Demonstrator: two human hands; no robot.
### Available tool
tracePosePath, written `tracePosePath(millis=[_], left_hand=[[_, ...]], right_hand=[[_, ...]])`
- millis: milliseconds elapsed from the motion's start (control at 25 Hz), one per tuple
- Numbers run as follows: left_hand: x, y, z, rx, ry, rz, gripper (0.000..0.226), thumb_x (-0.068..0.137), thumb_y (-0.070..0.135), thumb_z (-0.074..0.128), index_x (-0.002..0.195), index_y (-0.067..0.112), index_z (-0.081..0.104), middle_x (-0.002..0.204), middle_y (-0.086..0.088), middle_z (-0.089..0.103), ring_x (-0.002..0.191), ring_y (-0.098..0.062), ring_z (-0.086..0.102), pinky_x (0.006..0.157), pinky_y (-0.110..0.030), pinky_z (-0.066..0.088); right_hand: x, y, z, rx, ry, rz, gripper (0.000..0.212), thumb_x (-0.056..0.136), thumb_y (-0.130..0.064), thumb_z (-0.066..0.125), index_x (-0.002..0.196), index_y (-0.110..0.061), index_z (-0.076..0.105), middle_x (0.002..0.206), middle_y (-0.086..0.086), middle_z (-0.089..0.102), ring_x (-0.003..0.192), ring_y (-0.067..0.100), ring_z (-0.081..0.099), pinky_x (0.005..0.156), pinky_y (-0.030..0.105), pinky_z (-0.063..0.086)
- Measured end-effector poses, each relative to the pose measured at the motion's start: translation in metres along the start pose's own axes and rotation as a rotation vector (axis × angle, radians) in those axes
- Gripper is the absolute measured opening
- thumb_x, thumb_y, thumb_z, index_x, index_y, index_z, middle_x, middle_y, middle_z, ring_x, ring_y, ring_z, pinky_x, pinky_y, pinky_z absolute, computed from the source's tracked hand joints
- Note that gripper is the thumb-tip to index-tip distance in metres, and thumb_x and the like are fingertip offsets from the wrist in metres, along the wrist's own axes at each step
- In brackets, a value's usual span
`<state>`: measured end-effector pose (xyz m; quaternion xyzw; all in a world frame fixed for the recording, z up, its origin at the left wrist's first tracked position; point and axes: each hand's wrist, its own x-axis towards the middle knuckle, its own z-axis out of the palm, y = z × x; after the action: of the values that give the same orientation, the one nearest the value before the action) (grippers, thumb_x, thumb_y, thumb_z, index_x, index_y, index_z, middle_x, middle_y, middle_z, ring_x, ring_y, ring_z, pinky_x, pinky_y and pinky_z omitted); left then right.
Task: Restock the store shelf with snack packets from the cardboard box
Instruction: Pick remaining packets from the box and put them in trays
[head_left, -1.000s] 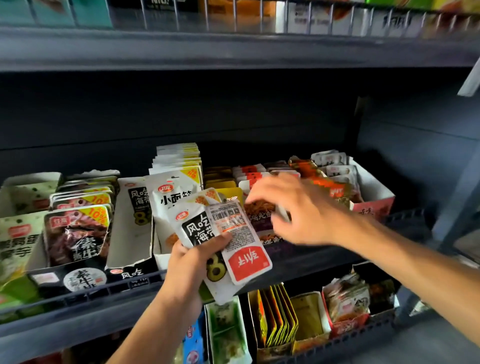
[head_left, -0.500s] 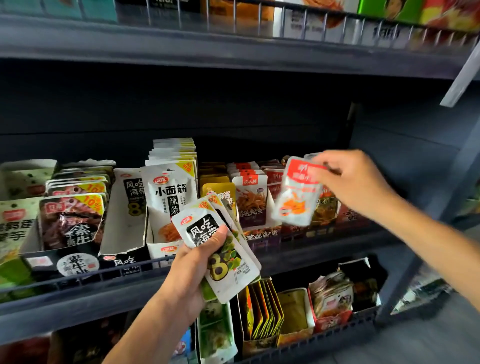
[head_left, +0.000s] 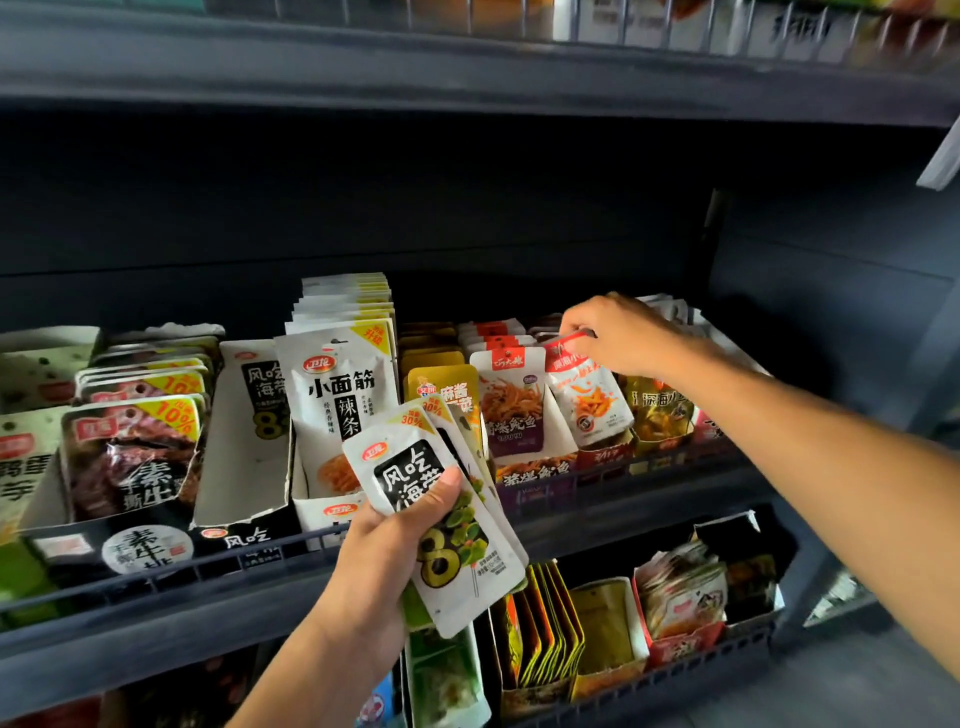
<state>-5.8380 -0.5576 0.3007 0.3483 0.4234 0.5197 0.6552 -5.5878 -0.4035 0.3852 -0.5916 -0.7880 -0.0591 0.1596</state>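
The right hand (head_left: 621, 335), reaching in from the right edge of the frame, pinches the top edge of a red-and-white packet (head_left: 584, 397) between thumb and fingers. That packet hangs upright, long axis close to vertical and tipped a little, its red header up by the fingers and its printed face turned toward us; its lower end sits at the front of a row of like packets right of centre on the middle shelf (head_left: 623, 506). The left hand (head_left: 395, 540), coming up from the bottom centre, grips a small fan of white kelp packets (head_left: 441, 525), thumb laid across the black label of the front one. These lean, long axis running from upper left to lower right, tops toward the shelf, and they are held in front of the shelf rail, not resting on it. The two hands are well apart. Behind the fan stand rows of packets in open cartons: a tall white stack (head_left: 340, 384) at centre, yellow packets (head_left: 441, 387) beside it, then fish snacks (head_left: 511, 400). At the left are dark packets (head_left: 132, 447) with yellow corner flashes. Below, at lower right, a lower shelf (head_left: 675, 675) holds more cartons of snacks.
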Motion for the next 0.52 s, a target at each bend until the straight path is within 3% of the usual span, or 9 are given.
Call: tracePosePath(millis=[200,360,440,520], left_hand=[[0.002,-0.001,-0.006,-0.007,0.006,-0.001,0.036,0.08,0.023,0.073,0.114,0.012,0.069,0.102,-0.016,0.076,0.091,-0.037,0.074,0.085,-0.051,0.057],[0.0,-0.003,-0.005,-0.005,-0.004,0.001,0.04,0.078,0.023,0.074,0.116,0.013,0.067,0.102,-0.016,0.076,0.092,-0.038,0.073,0.087,-0.053,0.057],[0.0,-0.003,-0.005,-0.008,-0.006,0.005,0.039,0.079,0.022,0.073,0.116,0.012,0.067,0.102,-0.016,0.076,0.091,-0.038,0.073,0.085,-0.051,0.057],[-0.002,-0.003,-0.005,-0.011,-0.008,0.005,0.04,0.079,0.022,0.073,0.117,0.011,0.067,0.103,-0.016,0.076,0.092,-0.038,0.073,0.085,-0.051,0.058]], right_hand=[[-0.012,-0.002,0.013,-0.172,0.156,0.031,0.013,0.098,-0.026,0.058,0.097,-0.018,0.068,0.086,-0.004,0.054,0.092,0.018,0.051,0.088,0.034,0.035],[-0.01,0.003,0.02,-0.27,0.278,0.048,0.017,0.098,-0.028,0.056,0.101,-0.022,0.071,0.102,-0.002,0.068,0.098,0.02,0.052,0.09,0.037,0.033],[-0.008,0.003,0.02,-0.212,0.234,0.066,0.016,0.096,-0.025,0.059,0.105,-0.021,0.071,0.106,-0.002,0.068,0.1,0.021,0.055,0.091,0.037,0.035],[-0.01,-0.003,0.026,-0.341,0.127,0.007,0.023,0.093,-0.019,0.061,0.116,-0.02,0.063,0.116,0.001,0.065,0.106,0.022,0.055,0.096,0.039,0.036]])
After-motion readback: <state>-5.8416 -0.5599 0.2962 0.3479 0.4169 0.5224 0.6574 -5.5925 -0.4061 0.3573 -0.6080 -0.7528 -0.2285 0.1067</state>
